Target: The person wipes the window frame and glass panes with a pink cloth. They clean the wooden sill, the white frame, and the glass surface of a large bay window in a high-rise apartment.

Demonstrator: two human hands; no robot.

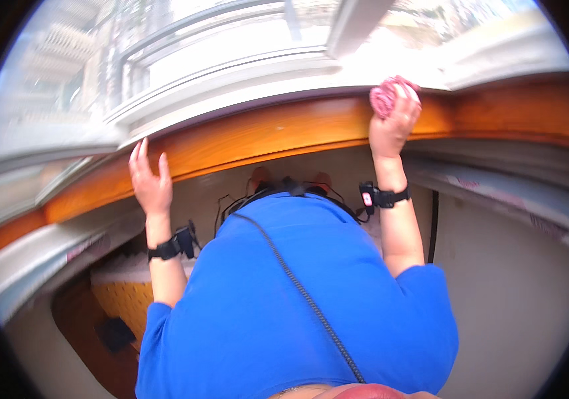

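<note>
Bunched in my right hand (395,122) is a pink cloth (385,99), held at the seam between the orange-brown wooden windowsill (274,124) and the white window frame (234,102). The fingers lie over the cloth and hide part of it. My left hand (150,179) is at the left stretch of the sill, fingers spread and holding nothing. Its fingertips reach the sill's back edge near the frame; whether they touch it cannot be told. Black straps with small devices circle both wrists.
Window glass (204,55) with bright daylight spans the far side. Curtains (469,182) hang below the sill at right. A black cord (294,279) runs down my blue shirt (264,319). At lower left, a dark object (115,334) lies on a brown surface.
</note>
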